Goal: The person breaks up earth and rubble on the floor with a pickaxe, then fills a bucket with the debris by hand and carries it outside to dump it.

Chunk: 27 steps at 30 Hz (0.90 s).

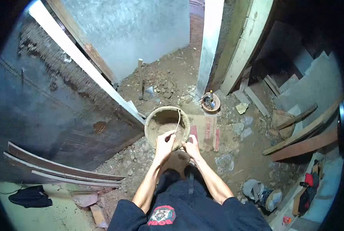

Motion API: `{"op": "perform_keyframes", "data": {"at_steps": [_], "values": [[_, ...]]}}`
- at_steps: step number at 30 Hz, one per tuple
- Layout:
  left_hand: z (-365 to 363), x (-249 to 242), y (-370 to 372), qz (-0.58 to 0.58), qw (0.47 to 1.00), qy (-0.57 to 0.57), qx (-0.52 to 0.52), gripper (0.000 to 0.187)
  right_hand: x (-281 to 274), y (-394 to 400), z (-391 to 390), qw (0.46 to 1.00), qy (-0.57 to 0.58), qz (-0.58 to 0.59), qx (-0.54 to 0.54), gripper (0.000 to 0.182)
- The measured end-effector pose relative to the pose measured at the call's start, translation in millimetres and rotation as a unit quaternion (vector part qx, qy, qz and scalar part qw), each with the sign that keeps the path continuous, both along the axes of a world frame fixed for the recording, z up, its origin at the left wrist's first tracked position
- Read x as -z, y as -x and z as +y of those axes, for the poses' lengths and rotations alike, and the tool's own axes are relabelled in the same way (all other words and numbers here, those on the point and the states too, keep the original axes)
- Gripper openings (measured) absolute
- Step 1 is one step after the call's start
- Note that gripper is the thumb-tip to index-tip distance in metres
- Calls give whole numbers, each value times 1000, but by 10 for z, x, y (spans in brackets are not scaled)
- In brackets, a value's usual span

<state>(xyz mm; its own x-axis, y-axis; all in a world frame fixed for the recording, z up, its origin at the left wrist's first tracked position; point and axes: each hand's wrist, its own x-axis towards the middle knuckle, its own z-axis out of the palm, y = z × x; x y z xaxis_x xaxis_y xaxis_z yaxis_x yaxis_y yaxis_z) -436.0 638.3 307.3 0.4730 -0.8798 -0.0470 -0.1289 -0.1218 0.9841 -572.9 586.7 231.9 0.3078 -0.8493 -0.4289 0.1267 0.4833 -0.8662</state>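
Observation:
A round bucket (153, 133), its inside caked with dried mortar or dirt, is in front of my legs. Its thin pale handle (178, 122) runs from the far rim across the opening to my left hand (164, 144). The fingers of that hand are closed around the handle over the near part of the bucket. My right hand (191, 148) is closed at the near right rim, its fingertips pinched by the edge. Exactly what lies between those fingertips is partly hidden.
Flattened cardboard (208, 133) lies right of the bucket. Beyond are a small tub (211, 102) with tools and a hammer-like tool (140, 79) by rubble. A dark wall panel (75, 96) stands left; wooden boards (302, 131) lean right. A sack-like container (262, 194) sits lower right.

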Motion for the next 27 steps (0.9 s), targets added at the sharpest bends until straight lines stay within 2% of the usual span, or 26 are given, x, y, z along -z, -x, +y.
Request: {"op": "perform_keyframes", "data": {"at_steps": [2, 5, 6, 7, 9, 10, 13, 15, 16, 17, 18, 19, 20, 21, 22, 23, 24, 25, 26, 27], "values": [[-359, -127, -21, -8, 1000, -13, -4, 27, -80, -10, -438, 994, 45, 51, -83, 37], [-921, -126, -193, -25, 999, -38, -24, 28, -132, -206, -1042, 999, 21, -3, -50, 39], [-1091, -147, -252, -25, 999, -29, -30, 28, -16, -249, -1240, 994, 64, 38, -81, 41], [-1263, -152, -320, -26, 999, -20, -36, 29, 80, -318, -1443, 993, 66, 40, -88, 41], [-1616, -74, -476, -26, 999, -15, -42, 28, 259, -473, -1831, 982, 101, 121, -107, 40], [-1806, -35, -567, -20, 998, 12, -51, 28, -65, -603, -1952, 997, -21, 0, -80, 41], [-2373, 137, -927, 5, 996, 50, -77, 28, 156, -994, -2555, 994, 18, 12, -103, 42], [-2762, 237, -1203, 15, 996, -50, -78, 30, 305, -1190, -2996, 992, 12, 22, -125, 43], [-2956, 97, -1328, 12, 994, -67, -82, 32, 425, -1318, -3243, 989, 16, 43, -142, 42], [-3216, 359, -1471, 72, 992, -4, -99, 29, 532, -1492, -3487, 985, 18, 64, -157, 41], [-3431, 570, -1617, 85, 991, -12, -100, 30, 226, -1688, -3659, 984, -58, 77, -149, 39], [-3684, 484, -1818, 97, 990, -20, -101, 30, 300, -1899, -3918, 981, 20, 102, -164, 37], [-3858, 409, -1990, 95, 993, -29, -70, 32, 369, -2018, -4170, 980, 0, 120, -161, 36], [-4028, 164, -2150, 73, 996, -21, -53, 33, 91, -2162, -4309, 977, -25, 141, -158, 34], [-4268, 281, -2323, 27, 997, -22, -63, 34, 223, -2318, -4548, 982, -44, 100, -154, 31], [-4506, 356, -2488, -22, 997, -19, -72, 35, 134, -2501, -4751, 982, -34, 115, -144, 29], [-4665, 36, -2641, -24, 997, -71, -35, 37, 103, -2647, -4955, 974, 30, 155, -164, 33], [-4835, 18, -2759, -19, 996, -80, -36, 37, 113, -2742, -5166, 959, 91, 195, -185, 36], [-5042, 3, -2861, -16, 997, -57, -43, 37, 914, -2810, -5423, 975, 108, 158, -114, 35], [-5265, -31, -2972, -17, 998, -31, -50, 38, 709, -2932, -5639, 975, 107, 157, -116, 35]]}}
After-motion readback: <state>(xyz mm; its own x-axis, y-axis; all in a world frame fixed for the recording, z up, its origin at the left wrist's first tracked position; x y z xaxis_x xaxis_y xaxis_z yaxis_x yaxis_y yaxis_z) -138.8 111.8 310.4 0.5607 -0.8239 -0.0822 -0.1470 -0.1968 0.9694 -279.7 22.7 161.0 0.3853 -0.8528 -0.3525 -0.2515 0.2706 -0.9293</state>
